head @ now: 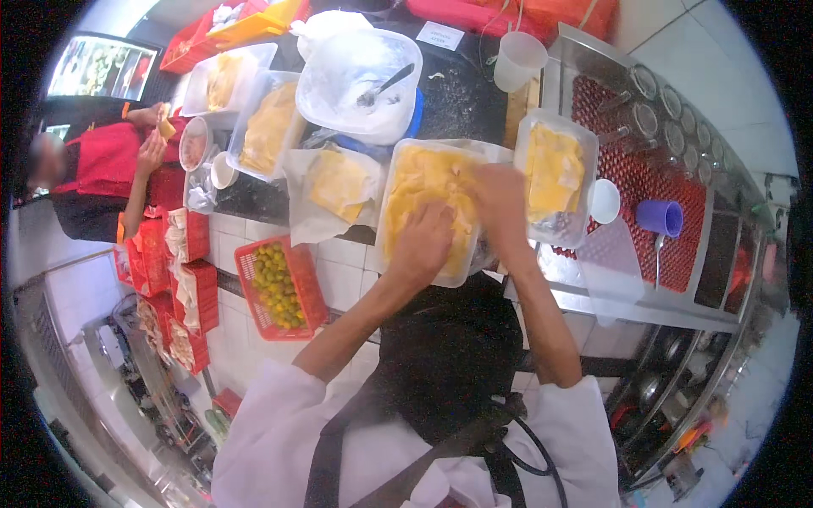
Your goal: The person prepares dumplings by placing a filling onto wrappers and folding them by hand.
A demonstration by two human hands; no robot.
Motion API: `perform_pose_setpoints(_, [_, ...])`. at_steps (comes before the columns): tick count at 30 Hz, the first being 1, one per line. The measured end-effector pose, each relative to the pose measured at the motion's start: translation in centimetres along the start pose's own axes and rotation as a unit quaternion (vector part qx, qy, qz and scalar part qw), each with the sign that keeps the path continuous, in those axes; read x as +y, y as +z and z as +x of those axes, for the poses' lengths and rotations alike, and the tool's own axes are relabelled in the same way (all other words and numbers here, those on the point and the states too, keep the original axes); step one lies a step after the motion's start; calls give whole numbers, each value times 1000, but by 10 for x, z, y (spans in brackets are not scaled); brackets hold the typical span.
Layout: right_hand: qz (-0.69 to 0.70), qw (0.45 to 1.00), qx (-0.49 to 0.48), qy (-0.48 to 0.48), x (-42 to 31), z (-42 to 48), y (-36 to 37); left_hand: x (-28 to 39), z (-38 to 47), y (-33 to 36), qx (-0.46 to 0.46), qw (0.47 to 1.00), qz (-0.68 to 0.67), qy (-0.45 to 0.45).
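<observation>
Both hands are over a translucent plastic tub (389,190) holding yellow dough sheets (422,168). My left hand (424,240) reaches in from the near side, its fingers on the sheets. My right hand (497,197) is blurred at the tub's right edge, its fingertips over the dough; what it grips is unclear. Left of the tub, more yellow sheets (338,184) lie on white paper (305,206). To the right stands another tub (587,184) with yellow sheets. Behind, a white tub (356,82) contains white powder and a dark-handled utensil (395,77).
A co-worker (108,159) at the left holds a small yellow piece. Two more tubs of dough (270,127) stand that side. A red basket of green-yellow fruit (279,286) is below the counter edge. At right are a white bowl (605,200), a purple cup (660,218) and several glasses (645,119).
</observation>
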State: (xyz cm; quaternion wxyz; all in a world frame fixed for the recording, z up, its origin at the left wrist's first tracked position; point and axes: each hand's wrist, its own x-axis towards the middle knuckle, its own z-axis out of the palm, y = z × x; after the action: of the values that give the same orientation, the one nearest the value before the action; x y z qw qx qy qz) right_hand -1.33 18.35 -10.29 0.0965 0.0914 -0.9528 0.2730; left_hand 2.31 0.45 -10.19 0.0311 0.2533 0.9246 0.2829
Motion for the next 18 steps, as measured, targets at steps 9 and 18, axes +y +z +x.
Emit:
perform_pose_setpoints(9, [-8, 967, 150, 204, 138, -32, -30, 7, -5, 24, -45, 993, 88, 68])
perform_pose_setpoints(18, [244, 907, 182, 292, 118, -32, -28, 19, -5, -3, -1, 998, -66, 10])
